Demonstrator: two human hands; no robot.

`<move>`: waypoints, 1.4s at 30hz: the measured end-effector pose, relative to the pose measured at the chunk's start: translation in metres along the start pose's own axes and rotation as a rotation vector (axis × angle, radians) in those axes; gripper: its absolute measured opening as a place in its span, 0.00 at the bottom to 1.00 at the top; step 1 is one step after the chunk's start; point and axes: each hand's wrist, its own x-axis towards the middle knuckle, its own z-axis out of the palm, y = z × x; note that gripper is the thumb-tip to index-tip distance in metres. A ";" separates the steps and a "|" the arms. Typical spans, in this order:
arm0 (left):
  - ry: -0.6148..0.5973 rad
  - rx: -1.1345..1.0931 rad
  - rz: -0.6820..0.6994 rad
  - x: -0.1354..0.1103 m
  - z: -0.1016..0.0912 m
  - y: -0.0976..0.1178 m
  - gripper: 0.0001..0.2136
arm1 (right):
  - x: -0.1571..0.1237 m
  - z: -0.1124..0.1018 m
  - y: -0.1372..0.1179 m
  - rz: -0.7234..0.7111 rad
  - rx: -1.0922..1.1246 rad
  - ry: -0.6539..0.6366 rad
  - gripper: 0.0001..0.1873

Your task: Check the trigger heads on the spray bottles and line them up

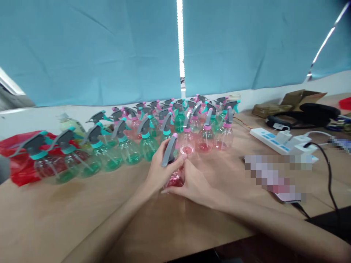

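Both my hands are on one pink spray bottle (175, 179) with a grey trigger head, near the middle of the table. My left hand (160, 166) wraps round its neck, just under the head. Lower down, my right hand (193, 180) grips the clear pink body, thumb in front; its other fingers are partly hidden behind. The bottle stands about upright. Just beyond it are more pink spray bottles (205, 140), and to the left runs a row of green spray bottles (130, 151) with turquoise collars.
A red plastic bag (20, 160) lies at the far left behind the bottles. On the right are a white power strip (270, 140) with chargers, a phone (274, 179) with a cable, black headphones (318, 113) and an open cardboard box (303, 98). Blue sheeting (109, 51) covers the wall behind.
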 end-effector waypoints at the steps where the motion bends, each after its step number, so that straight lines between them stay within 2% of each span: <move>1: -0.002 -0.042 -0.005 -0.001 -0.003 -0.003 0.23 | 0.000 0.005 -0.003 0.019 -0.007 0.032 0.43; 5: -0.066 -0.134 -0.022 0.001 -0.009 -0.011 0.18 | -0.004 0.015 -0.014 0.039 -0.086 0.095 0.51; 10: -0.108 -0.134 0.021 0.005 -0.011 -0.011 0.14 | -0.002 0.006 -0.012 0.020 -0.110 0.034 0.54; 12: -0.117 -0.145 0.032 0.006 -0.011 -0.011 0.14 | -0.001 -0.005 -0.003 0.001 -0.032 -0.058 0.49; 14: -0.131 -0.150 0.029 0.008 -0.011 -0.012 0.12 | 0.001 -0.017 0.011 -0.053 0.114 -0.180 0.37; 18: -0.157 -0.167 0.005 0.011 -0.010 -0.015 0.10 | 0.006 -0.030 0.043 -0.069 0.115 -0.209 0.25; 23: -0.174 -0.221 0.014 0.012 -0.010 -0.014 0.14 | 0.013 -0.024 0.068 -0.055 0.073 -0.205 0.19; 31: -0.217 -0.286 0.002 0.013 -0.011 -0.016 0.14 | 0.013 -0.019 0.070 -0.108 -0.002 -0.240 0.21; 36: -0.175 -0.200 -0.015 0.011 -0.010 -0.020 0.12 | 0.008 -0.017 0.076 -0.143 -0.123 -0.286 0.32; 42: -0.103 -0.143 -0.014 0.009 -0.010 -0.022 0.03 | 0.008 -0.015 0.077 -0.158 -0.171 -0.290 0.33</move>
